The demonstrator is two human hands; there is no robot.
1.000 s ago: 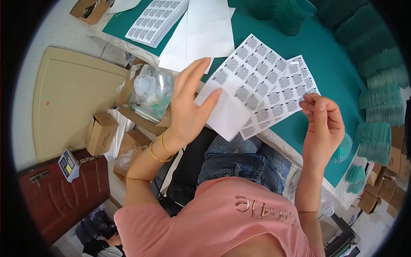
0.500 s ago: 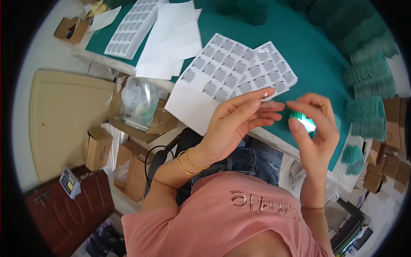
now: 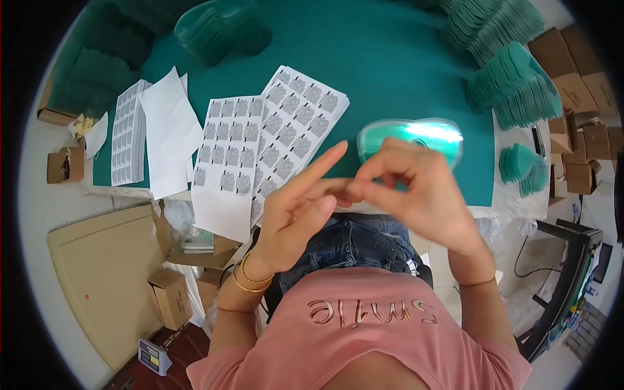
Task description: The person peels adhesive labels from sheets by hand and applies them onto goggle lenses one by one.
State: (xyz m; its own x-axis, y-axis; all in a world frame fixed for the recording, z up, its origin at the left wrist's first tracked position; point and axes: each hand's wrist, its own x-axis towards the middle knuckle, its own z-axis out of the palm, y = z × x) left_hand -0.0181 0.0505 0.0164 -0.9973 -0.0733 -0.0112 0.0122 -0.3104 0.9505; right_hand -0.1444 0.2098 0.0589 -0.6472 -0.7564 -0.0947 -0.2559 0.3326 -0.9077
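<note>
My left hand (image 3: 292, 218) is raised before the table edge, index finger stretched out and thumb apart. Its other fingers touch the fingertips of my right hand (image 3: 419, 192), which are pinched together. Whatever lies between them is too small and blurred to name. Behind my right hand a clear, glossy rounded plastic piece (image 3: 380, 136) lies on the green table top (image 3: 383, 71), reflecting light. Left of it are two overlapping sheets of printed labels, one upright (image 3: 227, 153) with its lower part blank, the other slanted (image 3: 302, 114).
A stack of label sheets (image 3: 128, 140) and blank white papers (image 3: 170, 130) are at the left. Stacks of green plastic pieces stand at the back (image 3: 221, 29) and right (image 3: 513, 88). Cardboard boxes (image 3: 578, 94) are beyond; an open box (image 3: 227, 250) is below the left edge.
The view has swung to the right. My hands have come together in front of me; my left hand has left the label sheets. The glossy plastic piece shows more fully.
</note>
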